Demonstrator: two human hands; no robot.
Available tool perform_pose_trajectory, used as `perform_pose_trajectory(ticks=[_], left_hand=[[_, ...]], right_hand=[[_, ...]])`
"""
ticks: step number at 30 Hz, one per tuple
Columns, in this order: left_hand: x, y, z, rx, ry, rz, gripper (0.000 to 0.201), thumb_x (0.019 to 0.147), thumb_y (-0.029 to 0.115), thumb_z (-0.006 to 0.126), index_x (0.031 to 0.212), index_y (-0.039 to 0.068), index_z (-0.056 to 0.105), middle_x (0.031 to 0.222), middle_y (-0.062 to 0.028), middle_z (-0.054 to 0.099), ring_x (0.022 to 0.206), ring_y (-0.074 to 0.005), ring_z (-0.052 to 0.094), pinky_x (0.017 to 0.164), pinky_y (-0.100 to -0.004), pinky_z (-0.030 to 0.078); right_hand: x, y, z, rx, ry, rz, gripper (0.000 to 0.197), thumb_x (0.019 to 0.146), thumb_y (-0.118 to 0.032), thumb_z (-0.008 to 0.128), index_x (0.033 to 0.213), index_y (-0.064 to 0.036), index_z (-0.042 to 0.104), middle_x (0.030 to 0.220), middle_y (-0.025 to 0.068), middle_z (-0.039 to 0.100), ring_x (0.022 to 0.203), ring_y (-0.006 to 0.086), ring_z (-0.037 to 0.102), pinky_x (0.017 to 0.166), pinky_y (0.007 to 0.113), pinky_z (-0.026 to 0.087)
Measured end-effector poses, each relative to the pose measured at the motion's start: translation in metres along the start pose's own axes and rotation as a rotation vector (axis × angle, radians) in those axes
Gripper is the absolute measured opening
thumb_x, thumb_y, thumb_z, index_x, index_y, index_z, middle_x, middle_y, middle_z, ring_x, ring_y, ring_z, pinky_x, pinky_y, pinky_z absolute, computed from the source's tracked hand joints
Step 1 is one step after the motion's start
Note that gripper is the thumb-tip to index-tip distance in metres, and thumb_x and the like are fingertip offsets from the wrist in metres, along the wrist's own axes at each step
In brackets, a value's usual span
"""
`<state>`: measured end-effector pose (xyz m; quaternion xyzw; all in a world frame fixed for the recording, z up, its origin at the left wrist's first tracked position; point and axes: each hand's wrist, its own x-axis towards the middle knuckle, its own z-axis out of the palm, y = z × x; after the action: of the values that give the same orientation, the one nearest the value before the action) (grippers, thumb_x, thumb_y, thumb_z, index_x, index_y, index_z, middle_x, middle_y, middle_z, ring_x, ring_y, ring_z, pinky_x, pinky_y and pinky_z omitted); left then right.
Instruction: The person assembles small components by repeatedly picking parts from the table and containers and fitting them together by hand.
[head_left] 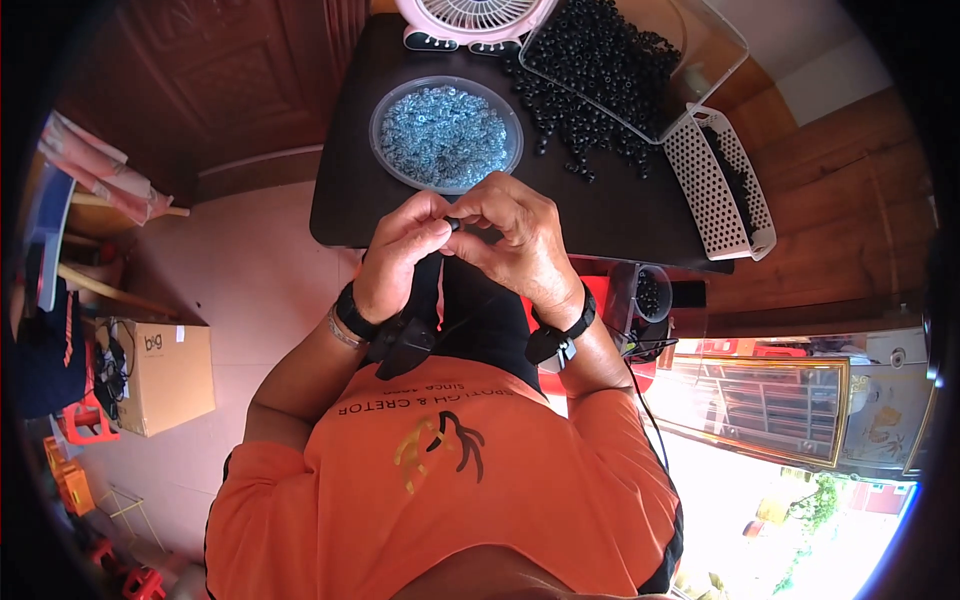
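Our orange shirt point(450, 530), and beyond it our left hand point(400, 250) and right hand point(515, 235) meeting on the near side of the round bowl point(516, 142).

We have the left fingers clamped on a small black piece point(454, 225), just on the near side of the bowl; the right fingers curl in at the same spot — we cannot tell whether they grip it too. The bowl, heaped with pale blue pieces point(445, 130), stands on the dark table point(345, 190). To the right of the bowl we see many loose black pieces point(600, 90), some behind a clear box point(705, 94). Farther right of the bowl stands a white perforated basket point(705, 195); beyond the bowl, a pink fan point(478, 28).
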<state>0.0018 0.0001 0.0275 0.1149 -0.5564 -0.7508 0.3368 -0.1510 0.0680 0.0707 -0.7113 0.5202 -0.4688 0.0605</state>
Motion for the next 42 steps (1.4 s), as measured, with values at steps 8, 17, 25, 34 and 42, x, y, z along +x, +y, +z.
perform_pose_trajectory(ticks=[8, 17, 25, 34, 42], left_hand=[[0.000, -0.005, -0.006, -0.474, -0.032, -0.111, 0.021, 0.092, 0.022, 0.048, 0.097, 0.002, 0.054, 0.091, -0.0045, 0.057, 0.087, -0.0114, 0.055, 0.080, -0.0276, 0.041], [-0.011, -0.016, -0.017, -0.420, 0.064, -0.104, 0.021, 0.093, 0.023, 0.047, 0.099, 0.003, 0.053, 0.089, -0.0041, 0.059, 0.084, -0.0135, 0.057, 0.078, -0.0295, 0.043], [-0.011, -0.009, -0.046, -0.310, 0.126, -0.040, 0.021, 0.091, 0.026, 0.048, 0.090, 0.005, 0.051, 0.084, -0.0042, 0.055, 0.086, -0.0194, 0.058, 0.077, -0.0298, 0.042], [-0.009, -0.021, -0.064, -0.479, 0.158, -0.017, 0.015, 0.091, 0.019, 0.045, 0.093, 0.006, 0.051, 0.086, -0.0054, 0.055, 0.089, -0.0223, 0.058, 0.083, -0.0336, 0.042], [-0.009, -0.021, -0.067, -0.489, 0.135, -0.021, 0.014, 0.091, 0.018, 0.048, 0.093, 0.005, 0.053, 0.087, -0.0052, 0.057, 0.090, -0.0213, 0.058, 0.085, -0.0342, 0.043]], right_hand=[[0.004, -0.005, 0.009, 0.091, 0.038, 0.031, 0.031, 0.063, -0.008, 0.080, 0.089, -0.0057, 0.063, 0.085, 0.0062, 0.060, 0.069, 0.0182, 0.062, 0.058, 0.029, 0.052], [0.015, -0.005, 0.016, -0.013, -0.107, -0.038, 0.024, 0.064, -0.006, 0.076, 0.086, -0.0040, 0.066, 0.088, 0.0080, 0.063, 0.080, 0.0251, 0.062, 0.067, 0.034, 0.052], [0.061, 0.023, 0.019, -0.178, -0.207, -0.001, 0.014, 0.076, -0.008, 0.066, 0.090, -0.0052, 0.067, 0.086, 0.0104, 0.063, 0.083, 0.0311, 0.060, 0.071, 0.039, 0.049], [0.076, 0.061, 0.031, -0.484, -0.362, -0.087, 0.017, 0.076, -0.010, 0.064, 0.093, -0.0072, 0.064, 0.087, 0.0099, 0.060, 0.084, 0.0303, 0.059, 0.072, 0.039, 0.049], [0.060, 0.083, -0.010, -0.386, -0.345, 0.160, 0.011, 0.077, -0.004, 0.064, 0.087, -0.0053, 0.066, 0.084, 0.0090, 0.060, 0.074, 0.0290, 0.061, 0.065, 0.036, 0.049]])
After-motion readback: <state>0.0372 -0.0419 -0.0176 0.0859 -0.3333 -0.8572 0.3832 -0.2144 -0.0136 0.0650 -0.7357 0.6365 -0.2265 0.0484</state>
